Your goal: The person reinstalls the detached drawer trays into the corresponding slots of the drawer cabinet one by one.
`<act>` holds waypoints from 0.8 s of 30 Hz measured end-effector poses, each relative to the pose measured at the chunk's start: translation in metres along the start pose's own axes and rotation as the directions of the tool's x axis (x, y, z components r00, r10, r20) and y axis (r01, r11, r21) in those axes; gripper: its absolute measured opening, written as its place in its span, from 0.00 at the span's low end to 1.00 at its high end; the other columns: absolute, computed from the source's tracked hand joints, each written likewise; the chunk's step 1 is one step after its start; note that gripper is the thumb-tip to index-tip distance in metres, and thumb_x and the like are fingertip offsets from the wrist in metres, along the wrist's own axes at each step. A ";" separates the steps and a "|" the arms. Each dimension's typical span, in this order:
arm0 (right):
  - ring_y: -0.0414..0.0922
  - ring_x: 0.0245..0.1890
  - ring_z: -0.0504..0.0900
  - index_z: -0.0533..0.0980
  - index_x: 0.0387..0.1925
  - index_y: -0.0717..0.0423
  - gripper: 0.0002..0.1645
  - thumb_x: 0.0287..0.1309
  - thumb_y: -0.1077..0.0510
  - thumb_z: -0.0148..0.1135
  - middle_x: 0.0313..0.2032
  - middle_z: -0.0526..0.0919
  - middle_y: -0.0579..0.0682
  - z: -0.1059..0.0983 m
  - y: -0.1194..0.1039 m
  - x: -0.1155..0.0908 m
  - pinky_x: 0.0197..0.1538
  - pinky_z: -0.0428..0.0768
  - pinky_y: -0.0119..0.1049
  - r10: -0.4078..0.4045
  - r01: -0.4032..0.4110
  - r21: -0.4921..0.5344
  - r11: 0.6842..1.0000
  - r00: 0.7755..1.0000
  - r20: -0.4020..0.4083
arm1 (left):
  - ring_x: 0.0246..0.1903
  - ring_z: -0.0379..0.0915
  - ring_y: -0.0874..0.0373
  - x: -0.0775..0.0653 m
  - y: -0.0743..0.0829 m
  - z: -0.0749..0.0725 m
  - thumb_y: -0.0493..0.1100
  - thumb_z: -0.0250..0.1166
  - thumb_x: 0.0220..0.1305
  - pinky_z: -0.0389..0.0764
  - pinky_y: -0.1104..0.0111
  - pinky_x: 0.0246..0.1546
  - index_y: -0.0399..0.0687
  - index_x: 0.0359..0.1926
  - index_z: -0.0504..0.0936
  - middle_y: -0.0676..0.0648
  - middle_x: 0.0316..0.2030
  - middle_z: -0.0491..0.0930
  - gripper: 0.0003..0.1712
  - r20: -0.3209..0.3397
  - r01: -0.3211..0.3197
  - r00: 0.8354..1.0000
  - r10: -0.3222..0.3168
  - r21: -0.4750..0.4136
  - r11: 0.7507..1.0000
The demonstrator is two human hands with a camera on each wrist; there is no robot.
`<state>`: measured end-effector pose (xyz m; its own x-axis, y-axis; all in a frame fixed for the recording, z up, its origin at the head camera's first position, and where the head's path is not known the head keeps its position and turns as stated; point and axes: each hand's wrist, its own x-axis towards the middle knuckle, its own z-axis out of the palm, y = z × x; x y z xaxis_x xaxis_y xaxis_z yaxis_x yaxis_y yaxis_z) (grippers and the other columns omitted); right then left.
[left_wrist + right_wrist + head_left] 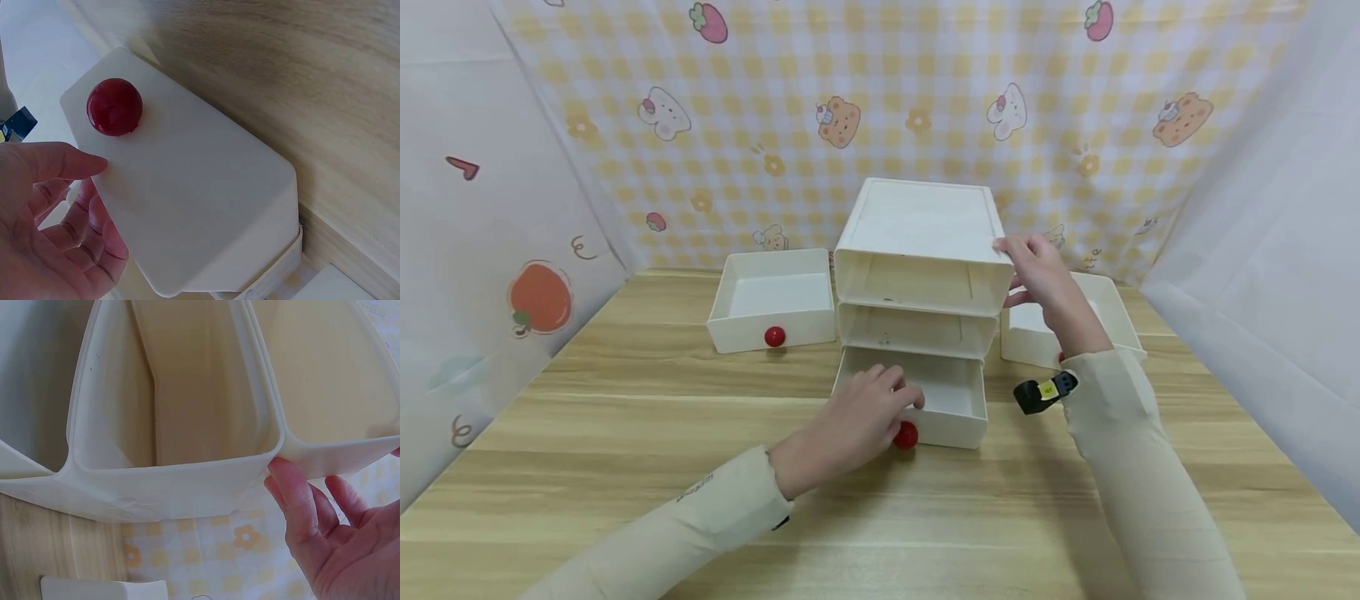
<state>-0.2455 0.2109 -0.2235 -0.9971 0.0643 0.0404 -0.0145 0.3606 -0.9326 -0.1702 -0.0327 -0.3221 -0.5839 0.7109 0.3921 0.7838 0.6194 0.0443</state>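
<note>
A white drawer cabinet (925, 218) with three openings stands mid-table. Its bottom drawer (951, 427) is pulled partway out, a round red knob (906, 434) on its front. My left hand (857, 421) pinches the drawer's upper front edge. In the left wrist view, the thumb (84, 164) lies on the front face beside the knob, and the other fingers curl behind the edge. My right hand (1041, 279) holds the cabinet at its upper right corner. The right wrist view has fingertips (289, 475) against the cabinet's side, by the upper openings.
A removed white drawer (760, 325) with a red knob lies left of the cabinet. Another removed drawer (1108, 308) is at the right, partly behind my right arm. A checked cloth (917, 83) hangs behind the wooden table (625, 433).
</note>
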 end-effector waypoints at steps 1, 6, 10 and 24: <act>0.40 0.27 0.79 0.62 0.39 0.49 0.18 0.61 0.40 0.45 0.46 0.69 0.54 0.000 0.000 0.000 0.29 0.82 0.32 -0.001 0.001 0.000 1.000 1.000 -0.001 | 0.29 0.67 0.59 0.000 0.000 0.000 0.31 0.62 0.51 0.69 0.74 0.28 0.54 0.38 0.81 0.52 0.31 0.75 0.16 0.002 0.001 1.000 -0.001 0.001 1.000; 0.39 0.26 0.79 0.62 0.38 0.49 0.18 0.61 0.40 0.46 0.45 0.69 0.53 -0.001 -0.001 0.000 0.28 0.82 0.32 -0.001 0.001 0.007 1.000 1.000 -0.003 | 0.30 0.66 0.59 0.003 0.000 -0.002 0.32 0.63 0.52 0.69 0.75 0.28 0.54 0.39 0.81 0.52 0.32 0.75 0.15 0.012 0.009 1.000 -0.009 0.005 1.000; 0.39 0.26 0.79 0.62 0.38 0.49 0.17 0.61 0.40 0.45 0.46 0.68 0.54 -0.001 -0.001 0.001 0.28 0.82 0.32 -0.001 0.002 0.009 1.000 1.000 -0.006 | 0.29 0.66 0.60 0.005 0.000 -0.002 0.32 0.63 0.52 0.69 0.75 0.27 0.54 0.39 0.81 0.52 0.32 0.75 0.15 0.009 0.006 1.000 -0.006 0.010 1.000; 0.41 0.27 0.79 0.63 0.40 0.50 0.18 0.62 0.40 0.45 0.46 0.69 0.55 0.000 0.001 -0.001 0.27 0.82 0.32 -0.013 0.013 0.002 1.000 1.000 -0.008 | 0.28 0.65 0.59 0.010 -0.005 0.000 0.30 0.62 0.51 0.68 0.75 0.28 0.53 0.38 0.81 0.51 0.31 0.74 0.16 0.001 0.002 1.000 -0.002 0.010 1.000</act>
<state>-0.2448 0.2112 -0.2245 -0.9962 0.0675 0.0553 -0.0275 0.3594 -0.9328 -0.1798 -0.0287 -0.3187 -0.5860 0.7099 0.3907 0.7804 0.6242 0.0364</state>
